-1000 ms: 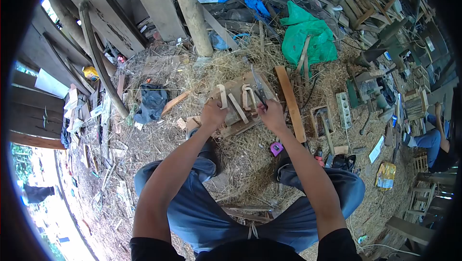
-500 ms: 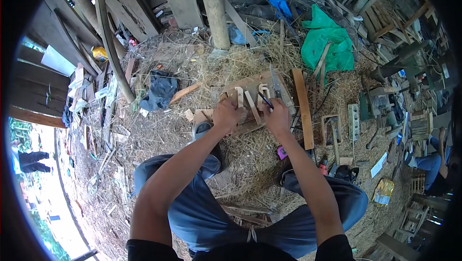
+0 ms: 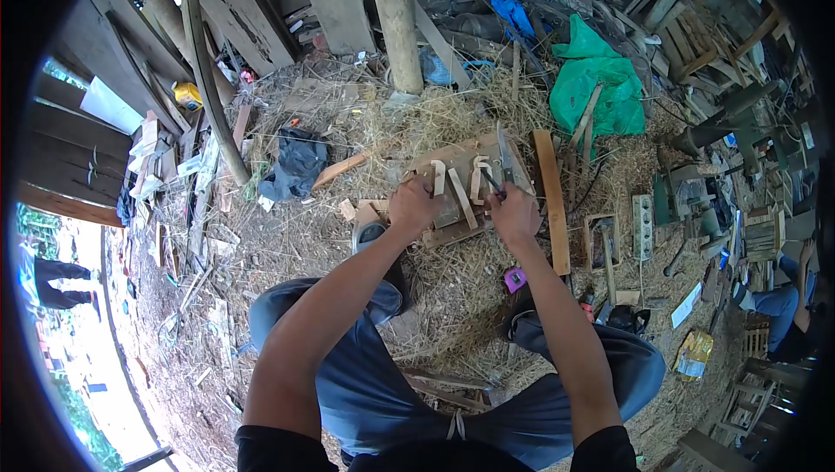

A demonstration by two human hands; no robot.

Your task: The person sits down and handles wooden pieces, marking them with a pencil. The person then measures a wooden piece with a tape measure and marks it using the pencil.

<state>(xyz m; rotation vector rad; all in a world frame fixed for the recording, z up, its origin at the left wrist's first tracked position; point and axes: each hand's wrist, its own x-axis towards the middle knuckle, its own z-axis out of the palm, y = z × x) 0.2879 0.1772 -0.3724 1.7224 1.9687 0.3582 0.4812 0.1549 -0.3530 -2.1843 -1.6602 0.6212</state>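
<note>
A low wooden board (image 3: 421, 165) lies on the straw in front of me. On it are a hook-shaped pale wood piece (image 3: 438, 178), a narrow wood strip (image 3: 463, 197) and a second curved wood piece (image 3: 476, 183). My left hand (image 3: 415, 204) rests on the board's left side with fingers curled; what they grip is hidden. A dark pen (image 3: 493, 183) is pinched in my right hand (image 3: 517, 213), its tip pointing toward the second curved piece. Beyond that hand, a knife-like blade (image 3: 504, 148) lies along the board's right side.
A long plank (image 3: 551, 202) lies right of the board, with a purple tape measure (image 3: 514, 279) nearer my knee. Farther right are a wooden box frame (image 3: 601, 241) and a power strip (image 3: 642, 227). A green plastic sheet (image 3: 600, 89) and a wooden post (image 3: 396, 28) stand behind.
My right hand has moved slightly to the right with the pen, away from the strip. My left hand stays at the board's left side. The whole view has shifted a little.
</note>
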